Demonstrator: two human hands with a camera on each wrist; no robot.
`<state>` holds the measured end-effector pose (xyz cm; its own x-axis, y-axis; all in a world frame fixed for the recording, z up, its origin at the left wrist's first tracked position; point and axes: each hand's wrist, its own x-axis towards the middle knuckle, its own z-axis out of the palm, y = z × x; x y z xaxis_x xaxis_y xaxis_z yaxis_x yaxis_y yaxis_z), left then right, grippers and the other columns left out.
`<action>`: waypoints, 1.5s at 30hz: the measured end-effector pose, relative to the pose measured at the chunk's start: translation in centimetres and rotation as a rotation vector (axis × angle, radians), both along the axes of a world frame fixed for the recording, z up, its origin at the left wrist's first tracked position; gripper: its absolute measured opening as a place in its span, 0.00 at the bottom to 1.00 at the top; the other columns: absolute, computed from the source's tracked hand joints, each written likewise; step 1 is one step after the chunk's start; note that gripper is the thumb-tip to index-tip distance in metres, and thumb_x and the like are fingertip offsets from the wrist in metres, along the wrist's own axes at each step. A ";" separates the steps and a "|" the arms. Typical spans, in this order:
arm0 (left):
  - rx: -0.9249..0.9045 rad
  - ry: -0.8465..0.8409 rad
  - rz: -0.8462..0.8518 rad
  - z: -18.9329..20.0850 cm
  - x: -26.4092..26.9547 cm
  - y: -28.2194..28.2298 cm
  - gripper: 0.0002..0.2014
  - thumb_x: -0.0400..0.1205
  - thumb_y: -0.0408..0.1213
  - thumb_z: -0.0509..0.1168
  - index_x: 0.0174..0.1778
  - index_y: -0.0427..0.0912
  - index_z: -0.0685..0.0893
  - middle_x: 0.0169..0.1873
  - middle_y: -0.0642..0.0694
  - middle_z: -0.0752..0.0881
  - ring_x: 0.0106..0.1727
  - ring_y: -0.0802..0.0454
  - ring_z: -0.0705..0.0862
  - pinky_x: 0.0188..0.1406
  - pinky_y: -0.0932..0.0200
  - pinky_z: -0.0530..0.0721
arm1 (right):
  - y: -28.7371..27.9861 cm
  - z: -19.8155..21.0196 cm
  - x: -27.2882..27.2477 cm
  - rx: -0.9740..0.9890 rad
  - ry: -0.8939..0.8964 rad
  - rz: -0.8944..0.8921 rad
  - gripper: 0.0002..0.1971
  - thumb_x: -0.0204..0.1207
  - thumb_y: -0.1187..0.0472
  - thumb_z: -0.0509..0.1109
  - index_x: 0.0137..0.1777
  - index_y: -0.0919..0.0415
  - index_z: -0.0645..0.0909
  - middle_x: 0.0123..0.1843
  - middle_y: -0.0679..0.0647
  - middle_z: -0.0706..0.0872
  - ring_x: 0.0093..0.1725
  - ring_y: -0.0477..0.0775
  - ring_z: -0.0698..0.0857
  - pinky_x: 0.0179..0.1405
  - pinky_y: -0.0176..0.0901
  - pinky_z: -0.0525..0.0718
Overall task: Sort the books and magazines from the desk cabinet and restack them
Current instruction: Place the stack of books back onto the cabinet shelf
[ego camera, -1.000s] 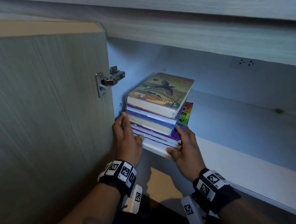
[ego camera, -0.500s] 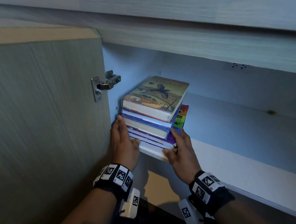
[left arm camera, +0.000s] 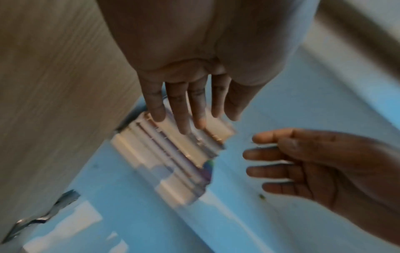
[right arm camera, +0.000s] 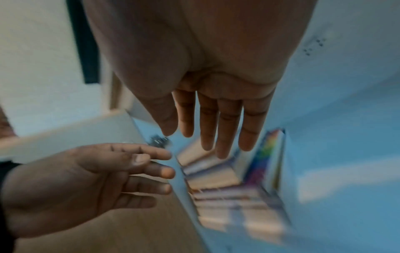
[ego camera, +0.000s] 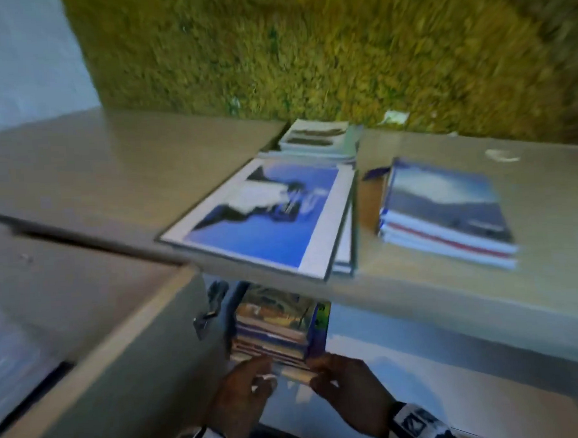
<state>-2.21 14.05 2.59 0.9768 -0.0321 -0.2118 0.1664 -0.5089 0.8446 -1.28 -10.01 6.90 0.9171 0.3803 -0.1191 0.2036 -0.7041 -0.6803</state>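
While fingers stay straight, both hands flank the cabinet's book stack.

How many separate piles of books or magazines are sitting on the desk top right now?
3. A large blue-cover pile overhangs the front edge, a small pile sits behind it by the wall, and a third pile lies to the right. Another stack sits below in the cabinet.

A blue picture framed in white is shown on the large magazine on the pale beige desk top, and a red stripe is seen among the white edges of the book pile to the right. The wall behind is covered in mottled yellow-green. A rainbow-striped spine is seen in the cabinet stack, inside a light blue interior.
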 end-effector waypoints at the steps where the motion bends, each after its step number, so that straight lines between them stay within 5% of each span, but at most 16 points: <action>1: -0.038 -0.022 -0.065 2.9 -1.0 -0.3 0.14 0.65 0.67 0.78 0.46 0.79 0.88 0.49 0.67 0.91 0.65 0.47 0.87 0.69 0.45 0.83 | 0.0 3.4 -1.3 0.025 0.006 0.027 0.07 0.84 0.43 0.68 0.56 0.25 0.78 0.60 0.34 0.86 0.61 0.36 0.86 0.58 0.26 0.79; 3: -0.078 -0.060 -0.202 10.1 -2.6 -1.1 0.10 0.69 0.69 0.74 0.44 0.81 0.88 0.47 0.69 0.90 0.59 0.59 0.89 0.63 0.55 0.85 | -0.3 10.2 -3.5 0.069 0.026 0.084 0.11 0.83 0.46 0.70 0.53 0.23 0.76 0.57 0.32 0.86 0.58 0.33 0.87 0.54 0.22 0.79; 4: -0.084 -0.027 -0.260 14.4 -3.5 -1.8 0.03 0.75 0.59 0.75 0.41 0.76 0.89 0.45 0.67 0.91 0.53 0.64 0.89 0.57 0.61 0.85 | -0.5 13.5 -4.5 0.103 0.043 0.112 0.10 0.82 0.47 0.71 0.52 0.25 0.78 0.56 0.34 0.88 0.56 0.33 0.87 0.53 0.23 0.80; 7: -0.058 -0.028 -0.416 25.6 -3.8 -4.0 0.14 0.82 0.39 0.72 0.31 0.60 0.90 0.35 0.56 0.92 0.41 0.64 0.89 0.46 0.64 0.83 | -2.1 23.0 -6.2 0.238 0.105 0.108 0.02 0.81 0.49 0.73 0.48 0.40 0.86 0.51 0.44 0.93 0.47 0.34 0.87 0.51 0.38 0.86; 10: -0.161 -0.051 -0.398 34.4 -1.9 -7.3 0.14 0.82 0.46 0.70 0.32 0.47 0.90 0.34 0.44 0.92 0.37 0.55 0.90 0.43 0.58 0.87 | -5.4 29.9 -5.0 0.376 0.043 -0.027 0.05 0.82 0.55 0.73 0.51 0.54 0.89 0.50 0.52 0.92 0.49 0.43 0.87 0.56 0.50 0.86; 13: -0.162 -0.189 -0.347 38.7 2.9 -11.3 0.20 0.77 0.60 0.64 0.46 0.46 0.90 0.42 0.46 0.92 0.45 0.52 0.90 0.50 0.48 0.88 | -10.4 32.9 -1.4 0.392 -0.094 -0.274 0.07 0.79 0.52 0.71 0.52 0.52 0.87 0.45 0.47 0.92 0.47 0.47 0.89 0.53 0.55 0.86; 17: 0.014 -0.084 -0.282 38.3 9.6 -16.3 0.31 0.80 0.54 0.69 0.78 0.46 0.77 0.75 0.41 0.80 0.74 0.44 0.80 0.74 0.44 0.78 | -16.2 31.2 4.0 0.211 -0.097 -0.630 0.11 0.80 0.53 0.75 0.61 0.47 0.83 0.60 0.52 0.90 0.55 0.55 0.91 0.58 0.54 0.86; 20: 0.204 0.013 -0.287 36.6 12.0 -18.8 0.42 0.78 0.63 0.65 0.86 0.50 0.64 0.82 0.42 0.71 0.79 0.40 0.74 0.76 0.46 0.75 | -17.8 28.7 6.3 0.090 0.049 -0.734 0.29 0.80 0.51 0.75 0.78 0.57 0.74 0.72 0.64 0.82 0.65 0.64 0.87 0.62 0.52 0.85; 22: 0.230 0.110 -0.286 35.5 12.3 -19.9 0.43 0.80 0.61 0.65 0.88 0.47 0.58 0.85 0.42 0.66 0.82 0.40 0.70 0.76 0.51 0.72 | -17.6 27.1 7.0 0.068 0.158 -0.715 0.34 0.79 0.50 0.76 0.82 0.59 0.70 0.70 0.67 0.83 0.65 0.67 0.86 0.54 0.49 0.83; 24: 0.251 0.158 -0.250 34.5 12.6 -20.5 0.39 0.84 0.55 0.67 0.86 0.40 0.61 0.84 0.40 0.68 0.80 0.39 0.72 0.70 0.53 0.73 | -16.8 26.2 7.1 0.049 0.186 -0.699 0.35 0.77 0.49 0.76 0.80 0.61 0.70 0.64 0.68 0.84 0.61 0.69 0.86 0.49 0.47 0.80; 28: 0.189 0.220 -0.144 33.3 13.4 -21.0 0.35 0.76 0.57 0.71 0.73 0.37 0.75 0.70 0.45 0.81 0.67 0.40 0.82 0.57 0.57 0.78 | -15.8 25.7 6.6 0.086 0.166 -0.736 0.31 0.72 0.51 0.76 0.73 0.58 0.73 0.60 0.66 0.82 0.60 0.72 0.83 0.57 0.57 0.85; 30: 0.084 0.298 -0.069 32.6 13.2 -21.0 0.31 0.79 0.44 0.75 0.73 0.32 0.74 0.69 0.41 0.80 0.65 0.41 0.81 0.54 0.55 0.77 | -15.8 25.4 6.3 0.168 0.170 -0.757 0.32 0.64 0.45 0.76 0.67 0.54 0.76 0.58 0.64 0.85 0.58 0.70 0.85 0.56 0.59 0.87; 34: -0.099 0.295 -0.027 31.2 10.9 -20.4 0.20 0.65 0.41 0.80 0.50 0.48 0.80 0.57 0.42 0.88 0.59 0.39 0.86 0.66 0.39 0.85 | -16.3 24.6 4.4 0.449 0.178 -0.807 0.29 0.56 0.46 0.77 0.60 0.53 0.82 0.53 0.57 0.92 0.51 0.61 0.92 0.53 0.65 0.91; 38: -0.316 0.211 -0.083 31.4 6.8 -19.2 0.20 0.76 0.29 0.74 0.53 0.60 0.78 0.55 0.60 0.84 0.58 0.53 0.82 0.66 0.52 0.76 | -14.6 26.0 1.1 0.558 0.224 -0.823 0.29 0.59 0.53 0.77 0.63 0.56 0.85 0.55 0.56 0.93 0.53 0.61 0.92 0.58 0.66 0.90; 42: -0.440 0.199 -0.111 32.1 1.8 -16.1 0.24 0.81 0.25 0.70 0.65 0.56 0.77 0.61 0.55 0.86 0.58 0.58 0.85 0.59 0.60 0.81 | -12.5 26.1 -3.7 0.646 0.253 -0.835 0.14 0.76 0.69 0.76 0.60 0.58 0.86 0.55 0.61 0.94 0.49 0.59 0.93 0.52 0.57 0.93; 45: -0.552 0.223 -0.116 31.6 -2.4 -12.7 0.24 0.79 0.23 0.70 0.68 0.48 0.80 0.56 0.53 0.92 0.55 0.58 0.91 0.48 0.66 0.85 | -10.1 24.7 -8.2 0.633 0.200 -0.868 0.22 0.74 0.59 0.80 0.68 0.46 0.83 0.62 0.64 0.89 0.51 0.55 0.93 0.43 0.42 0.92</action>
<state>-4.56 1.37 34.20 0.8941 -0.2996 -0.3329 0.3396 -0.0309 0.9401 -9.51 -20.12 31.58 0.8882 -0.3424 -0.3063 -0.3478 -0.0656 -0.9353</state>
